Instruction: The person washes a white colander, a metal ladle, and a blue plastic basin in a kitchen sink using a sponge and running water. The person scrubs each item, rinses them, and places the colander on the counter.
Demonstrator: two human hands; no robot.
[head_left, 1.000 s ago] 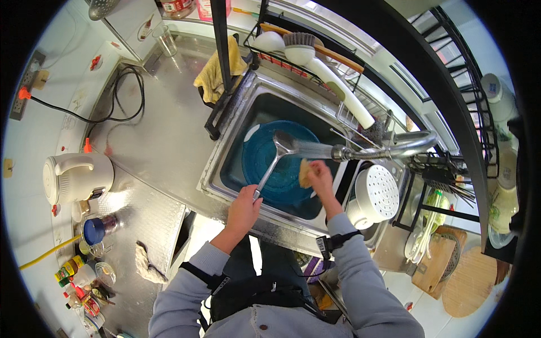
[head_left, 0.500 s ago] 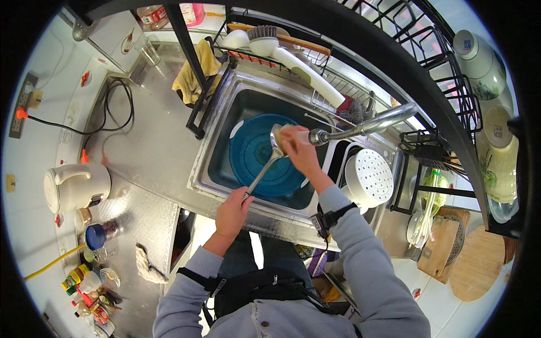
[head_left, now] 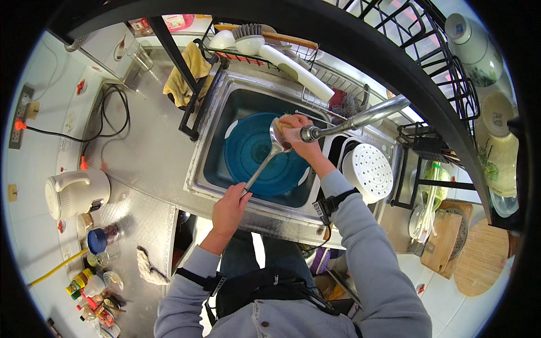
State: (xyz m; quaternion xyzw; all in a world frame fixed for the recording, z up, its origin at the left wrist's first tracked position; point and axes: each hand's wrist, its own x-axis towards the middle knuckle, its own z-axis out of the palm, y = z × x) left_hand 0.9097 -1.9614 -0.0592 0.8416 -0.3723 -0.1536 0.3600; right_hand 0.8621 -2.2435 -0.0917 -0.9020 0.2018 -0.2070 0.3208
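Note:
My left hand is closed around the handle end of a long metal spatula, which slants up and away over the sink. My right hand presses a tan scrubbing pad onto the spatula's broad head; the fingers partly hide the pad. Both hands are above a blue plastic basin that sits in the steel sink with some liquid in it. Right beside my right hand is the mouth of the metal faucet. Whether water runs from it, I cannot tell.
A white perforated steamer basket stands right of the basin. Behind the sink, a wire rack holds a white-handled brush. A black shelf frame arches overhead. A white kettle and several bottles stand left; cutting boards lean right.
My right hand and the pad have shifted slightly up along the spatula's head. The spatula stays in my left hand, nearly in place. The whole view has shifted a little.

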